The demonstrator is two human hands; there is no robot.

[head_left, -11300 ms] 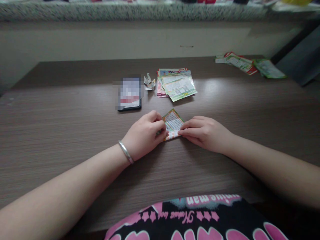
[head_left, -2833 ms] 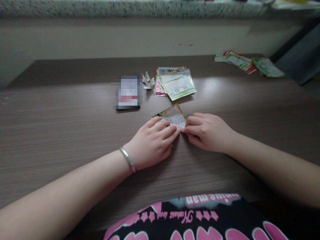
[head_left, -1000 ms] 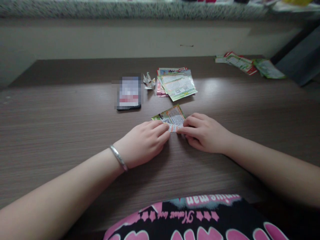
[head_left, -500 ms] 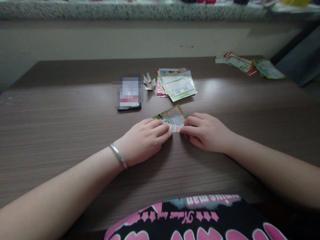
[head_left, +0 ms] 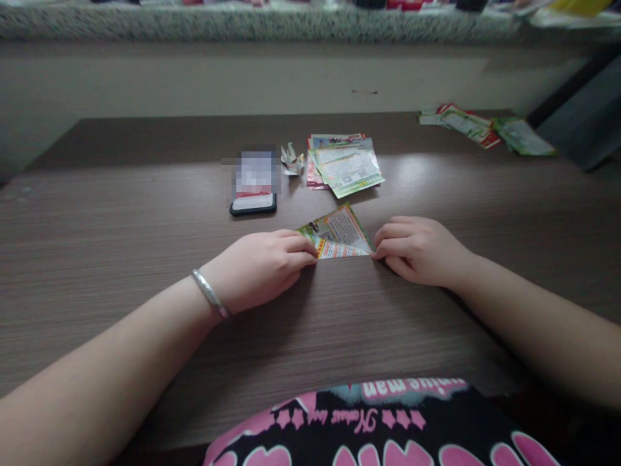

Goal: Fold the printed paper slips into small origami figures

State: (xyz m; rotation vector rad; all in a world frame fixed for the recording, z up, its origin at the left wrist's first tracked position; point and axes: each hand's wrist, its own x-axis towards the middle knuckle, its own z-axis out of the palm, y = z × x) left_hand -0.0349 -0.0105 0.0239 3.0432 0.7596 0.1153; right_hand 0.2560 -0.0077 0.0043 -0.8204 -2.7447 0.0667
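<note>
A small printed paper folded into a triangle (head_left: 339, 233) lies flat on the brown wooden table (head_left: 121, 220) in front of me. My left hand (head_left: 262, 265), with a silver bangle on the wrist, has its fingers curled and pinches the triangle's left corner. My right hand (head_left: 417, 249) is closed too, its fingertips pressed on the right corner. Both hands rest on the tabletop and hold the fold down along its near edge.
Behind the folded paper lie a dark phone (head_left: 253, 184), a tiny folded paper crane (head_left: 292, 160) and a stack of printed sheets (head_left: 347, 167). More leaflets (head_left: 478, 123) sit at the far right. A wall with a speckled ledge (head_left: 242, 22) bounds the table's far side.
My two hands have slid apart along the near edge, from the middle out to the corners. The paper now shows as a wider, flat triangle.
</note>
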